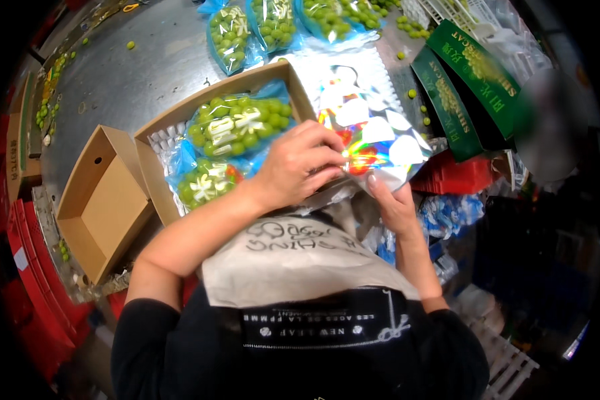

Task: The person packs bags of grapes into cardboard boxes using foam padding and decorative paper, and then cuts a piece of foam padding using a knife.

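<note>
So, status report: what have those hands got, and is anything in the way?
Right hand: holding shiny sheet. Left hand: at the sheet's left edge. Left forearm: partly covering the box of bagged grapes.

left hand (307, 160): fingertips too fuzzy to tell what they touch | left arm (203, 230): covers the box (155, 183)'s near side and part of the lower grape bag (203, 183) | right hand (397, 207): fingers hidden behind the shiny sheet (377, 137) | far grape bags (273, 27) on the table (147, 77): tops cut off | round thing (550, 127) past the table's right edge: too blurry to name
</note>
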Tool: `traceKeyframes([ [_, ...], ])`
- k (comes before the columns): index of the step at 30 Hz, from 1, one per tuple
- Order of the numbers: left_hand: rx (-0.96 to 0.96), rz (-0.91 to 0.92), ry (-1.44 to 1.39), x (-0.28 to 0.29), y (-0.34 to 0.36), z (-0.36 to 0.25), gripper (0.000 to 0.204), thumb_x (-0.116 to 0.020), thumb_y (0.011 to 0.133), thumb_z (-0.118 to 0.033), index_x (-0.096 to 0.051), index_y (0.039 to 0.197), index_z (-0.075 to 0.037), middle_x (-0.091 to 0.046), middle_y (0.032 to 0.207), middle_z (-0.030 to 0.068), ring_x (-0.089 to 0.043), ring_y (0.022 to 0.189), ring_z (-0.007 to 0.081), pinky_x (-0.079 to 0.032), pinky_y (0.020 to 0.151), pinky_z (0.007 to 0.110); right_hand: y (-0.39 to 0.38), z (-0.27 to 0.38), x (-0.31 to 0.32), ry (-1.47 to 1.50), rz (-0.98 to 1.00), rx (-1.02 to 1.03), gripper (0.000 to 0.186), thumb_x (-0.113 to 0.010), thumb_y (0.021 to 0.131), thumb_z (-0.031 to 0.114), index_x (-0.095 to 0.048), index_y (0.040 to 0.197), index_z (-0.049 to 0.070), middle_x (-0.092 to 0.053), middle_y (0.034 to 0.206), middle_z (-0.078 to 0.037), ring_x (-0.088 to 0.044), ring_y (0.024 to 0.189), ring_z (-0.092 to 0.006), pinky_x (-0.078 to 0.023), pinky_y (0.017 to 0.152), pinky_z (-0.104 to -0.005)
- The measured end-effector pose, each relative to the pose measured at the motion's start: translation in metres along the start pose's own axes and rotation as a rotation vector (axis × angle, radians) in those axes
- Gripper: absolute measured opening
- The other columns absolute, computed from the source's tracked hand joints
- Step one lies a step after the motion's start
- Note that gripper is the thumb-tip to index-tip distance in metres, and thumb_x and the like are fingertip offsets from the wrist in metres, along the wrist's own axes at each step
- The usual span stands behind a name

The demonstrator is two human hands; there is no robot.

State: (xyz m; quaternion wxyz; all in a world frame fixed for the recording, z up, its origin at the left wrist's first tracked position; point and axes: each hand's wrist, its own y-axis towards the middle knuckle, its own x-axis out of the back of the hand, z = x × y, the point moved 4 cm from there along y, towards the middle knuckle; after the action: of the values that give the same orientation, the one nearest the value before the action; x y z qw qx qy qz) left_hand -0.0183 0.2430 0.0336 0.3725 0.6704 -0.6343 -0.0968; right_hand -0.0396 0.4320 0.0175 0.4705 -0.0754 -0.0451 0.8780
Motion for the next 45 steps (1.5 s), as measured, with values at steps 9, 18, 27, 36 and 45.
traceKeyframes([
  [9, -0.319, -0.112, 0.171, 0.002, -0.006, -0.005, 0.014, -0.067, 0.064, -0.005, -0.062, 0.078, -0.005, -0.061, 0.087, 0.0067, -0.061, 0.081, 0.0247, -0.049, 0.064, 0.035, 0.006, -0.006, -0.011, 0.361, -0.154, 0.012, 0.029, -0.05, 0.09, 0.007, -0.049, 0.117, -0.001, -0.058, 0.109, -0.008, -0.056, 0.099, -0.0148, -0.044, 0.085, -0.0297],
  [18, 0.572, -0.295, -0.559, 0.097, -0.031, 0.012, 0.005, -0.069, 0.076, -0.007, -0.064, 0.078, -0.007, -0.063, 0.094, 0.0028, -0.06, 0.089, 0.0144, -0.046, 0.079, 0.032, 0.031, -0.007, 0.064, 0.397, -0.218, 0.111, 0.047, -0.05, 0.088, 0.002, -0.035, 0.132, 0.002, -0.051, 0.123, -0.009, -0.051, 0.111, -0.0208, -0.04, 0.096, -0.0379],
  [27, 1.138, -0.217, -0.224, 0.142, -0.103, 0.105, 0.008, -0.063, 0.08, -0.005, -0.06, 0.087, -0.001, -0.067, 0.08, 0.0086, -0.062, 0.076, 0.0139, -0.048, 0.072, 0.028, 0.103, -0.052, 0.197, 0.388, -0.255, -0.109, 0.042, -0.047, 0.091, 0.007, -0.038, 0.131, -0.001, -0.051, 0.125, -0.012, -0.051, 0.114, -0.0246, -0.042, 0.095, -0.038],
  [36, 0.648, -0.216, 0.671, 0.139, -0.082, 0.07, 0.027, -0.069, 0.073, -0.005, -0.061, 0.099, -0.001, -0.061, 0.096, 0.012, -0.061, 0.087, 0.0245, -0.049, 0.074, 0.033, 0.104, -0.072, 0.239, 0.158, -0.416, -0.069, 0.046, -0.051, 0.086, -0.002, -0.04, 0.13, 0.004, -0.054, 0.12, -0.01, -0.055, 0.107, -0.0228, -0.047, 0.088, -0.036],
  [45, 0.271, 0.415, 0.797, 0.115, -0.104, 0.047, 0.044, -0.068, 0.073, -0.024, -0.058, 0.111, -0.003, -0.049, 0.13, 0.011, -0.045, 0.12, 0.0292, -0.032, 0.102, 0.047, 0.073, -0.027, 0.25, 0.46, -0.219, 0.17, 0.046, -0.05, 0.085, -0.003, -0.039, 0.129, 0.004, -0.05, 0.124, -0.01, -0.05, 0.113, -0.0239, -0.038, 0.099, -0.04],
])
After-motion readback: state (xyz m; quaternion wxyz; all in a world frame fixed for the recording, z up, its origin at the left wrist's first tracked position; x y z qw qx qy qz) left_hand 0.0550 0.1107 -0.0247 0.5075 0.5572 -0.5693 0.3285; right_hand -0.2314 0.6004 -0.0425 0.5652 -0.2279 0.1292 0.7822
